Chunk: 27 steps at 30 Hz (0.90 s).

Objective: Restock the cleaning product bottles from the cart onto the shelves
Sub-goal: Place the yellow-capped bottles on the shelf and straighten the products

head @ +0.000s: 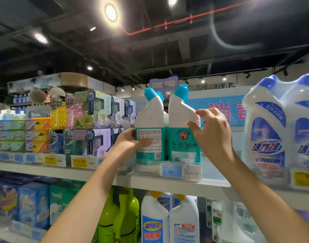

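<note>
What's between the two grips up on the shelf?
In the head view, two teal-capped bottles side by side: the left bottle, held by the left grip, and the right bottle, held by the right grip.

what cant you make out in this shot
Head view only:
- Cart: out of frame, so remaining stock is unknown.
- Third bottle: only its cap shows behind the left bottle, which the left hand grips.
- Right bottle: its right side is covered by the right hand.
- Price tag: small print blurred.
- Far-right bottle: cut off by the right edge.
</note>
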Tool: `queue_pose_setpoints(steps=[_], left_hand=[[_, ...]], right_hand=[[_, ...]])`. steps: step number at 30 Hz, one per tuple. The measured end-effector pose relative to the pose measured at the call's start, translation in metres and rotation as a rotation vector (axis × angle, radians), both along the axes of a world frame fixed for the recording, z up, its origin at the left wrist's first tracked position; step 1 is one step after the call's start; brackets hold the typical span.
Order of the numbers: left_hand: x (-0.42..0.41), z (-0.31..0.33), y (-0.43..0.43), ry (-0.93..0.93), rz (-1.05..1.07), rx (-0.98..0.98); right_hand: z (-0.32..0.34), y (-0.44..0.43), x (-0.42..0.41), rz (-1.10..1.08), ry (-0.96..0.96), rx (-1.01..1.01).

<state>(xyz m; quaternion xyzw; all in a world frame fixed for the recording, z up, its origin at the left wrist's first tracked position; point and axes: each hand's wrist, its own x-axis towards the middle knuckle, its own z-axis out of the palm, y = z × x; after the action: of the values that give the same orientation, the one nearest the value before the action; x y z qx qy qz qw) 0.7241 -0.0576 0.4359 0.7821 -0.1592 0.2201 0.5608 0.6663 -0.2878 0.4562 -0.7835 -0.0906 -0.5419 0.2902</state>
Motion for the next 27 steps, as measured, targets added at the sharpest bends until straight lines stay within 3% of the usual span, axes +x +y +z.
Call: queue_pose_setpoints(steps=[4, 9, 18, 27], left_hand=[[-0.001, 0.001, 0.002, -0.021, 0.020, 0.030], [-0.006, -0.001, 0.002, -0.120, 0.144, 0.038], [-0.017, -0.007, -0.001, -0.287, 0.296, 0.093], [-0.044, 0.013, -0.011, -0.499, 0.410, -0.040]], right_hand=[[0.030, 0.040, -0.012, 0.121, 0.054, -0.152], [0.052, 0.078, -0.011, -0.032, 0.193, -0.305], [0.042, 0.107, -0.007, 0.058, 0.346, -0.117], [0.060, 0.128, -0.010, 0.241, 0.209, 0.037]])
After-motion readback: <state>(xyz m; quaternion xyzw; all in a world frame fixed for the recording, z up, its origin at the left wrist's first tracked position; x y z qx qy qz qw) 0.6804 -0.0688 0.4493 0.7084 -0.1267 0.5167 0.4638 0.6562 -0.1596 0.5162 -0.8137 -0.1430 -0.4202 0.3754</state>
